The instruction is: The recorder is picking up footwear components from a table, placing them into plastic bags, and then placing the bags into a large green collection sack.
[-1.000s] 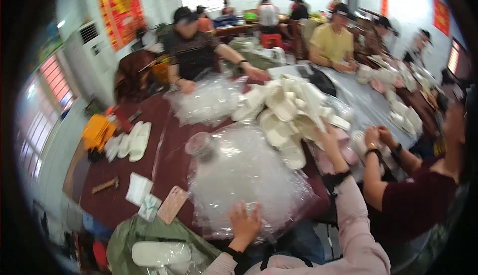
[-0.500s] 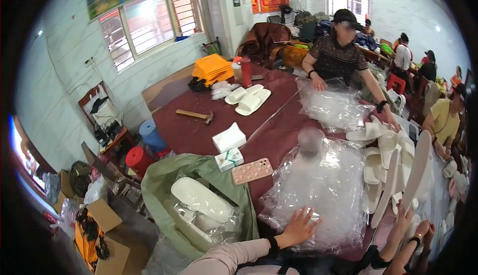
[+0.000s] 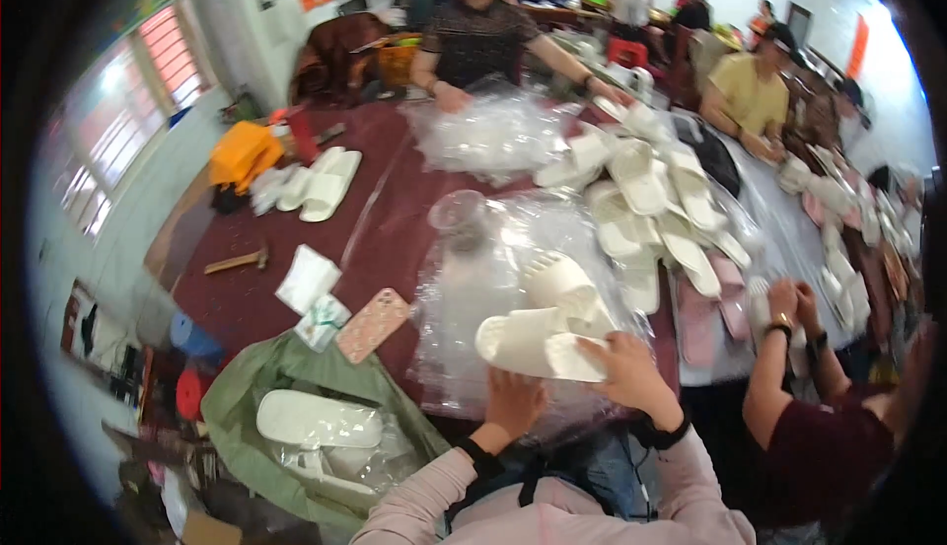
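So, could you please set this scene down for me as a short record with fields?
Right hand: grips two white slippers at their right end
Left hand: at their near side, fingertips hidden
Beneath: clear plastic packaging on a maroon table
Left: phone in a pink case, hammer, green sack
Right: pile of white slippers, pink slippers
Opposite: co-worker, one hand at more plastic
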`<move>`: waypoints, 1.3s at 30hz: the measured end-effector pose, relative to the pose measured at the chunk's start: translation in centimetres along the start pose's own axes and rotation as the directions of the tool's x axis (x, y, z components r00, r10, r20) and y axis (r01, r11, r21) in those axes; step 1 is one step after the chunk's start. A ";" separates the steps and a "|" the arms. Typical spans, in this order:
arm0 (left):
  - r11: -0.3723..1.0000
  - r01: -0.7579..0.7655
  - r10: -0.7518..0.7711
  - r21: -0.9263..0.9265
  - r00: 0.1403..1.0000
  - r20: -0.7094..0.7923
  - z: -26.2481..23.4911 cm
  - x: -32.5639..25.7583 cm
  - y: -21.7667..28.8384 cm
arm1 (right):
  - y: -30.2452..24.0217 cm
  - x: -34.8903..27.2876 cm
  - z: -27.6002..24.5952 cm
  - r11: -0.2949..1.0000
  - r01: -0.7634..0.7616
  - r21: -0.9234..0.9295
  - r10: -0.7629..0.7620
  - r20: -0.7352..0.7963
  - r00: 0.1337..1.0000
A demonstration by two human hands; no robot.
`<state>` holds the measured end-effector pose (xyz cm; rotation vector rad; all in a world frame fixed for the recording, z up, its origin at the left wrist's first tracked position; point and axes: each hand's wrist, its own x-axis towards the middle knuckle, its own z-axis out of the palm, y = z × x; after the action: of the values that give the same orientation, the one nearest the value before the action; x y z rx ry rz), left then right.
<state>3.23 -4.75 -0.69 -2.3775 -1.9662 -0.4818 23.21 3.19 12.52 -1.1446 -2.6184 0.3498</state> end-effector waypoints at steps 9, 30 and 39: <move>0.998 0.059 -0.059 0.012 0.997 0.046 0.0 0.7 0.8 | 0.6 -2.7 1.5 0.975 -0.178 -0.131 0.179 -0.001 0.984; 0.979 -0.181 0.198 -0.089 0.948 0.251 -2.1 1.7 2.1 | -2.6 0.2 6.6 0.808 -0.472 -0.354 0.452 -0.143 0.881; 0.869 -0.255 0.419 -0.424 0.836 0.355 -8.6 3.8 -0.7 | 3.2 4.8 7.5 0.972 -0.152 0.180 0.156 -0.010 0.988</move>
<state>1.25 -2.76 8.31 -3.2408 -1.6090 -0.3314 19.74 8.01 5.12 -1.2831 -2.4262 0.5863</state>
